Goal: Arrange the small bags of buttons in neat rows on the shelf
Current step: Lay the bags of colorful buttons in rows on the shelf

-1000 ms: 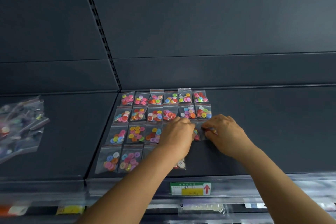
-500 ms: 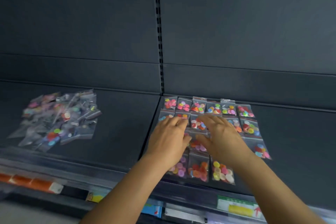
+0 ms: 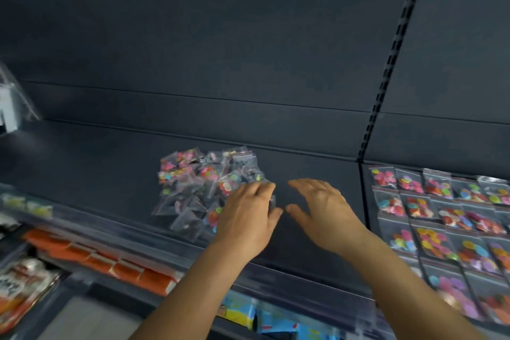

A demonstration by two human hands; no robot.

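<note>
A loose heap of small clear bags of coloured buttons (image 3: 201, 188) lies on the dark shelf (image 3: 110, 163), left of centre. My left hand (image 3: 245, 215) rests palm down on the heap's right edge, fingers curled over the bags; whether it grips one is hidden. My right hand (image 3: 323, 210) hovers just right of it over bare shelf, fingers spread, holding nothing. At the far right, rows of button bags (image 3: 441, 215) lie flat in a neat grid on the neighbouring shelf section.
A slotted upright (image 3: 386, 77) divides the two shelf sections. Clear packaging (image 3: 13, 99) hangs at the far left. Below the shelf's front rail lie orange packets (image 3: 105, 259), a red-and-white packet (image 3: 24, 284) and blue items (image 3: 248, 312).
The view has swung left from the neat grid. Both hands left the arranged rows and moved left to the loose heap, the left hand now on its right edge.
</note>
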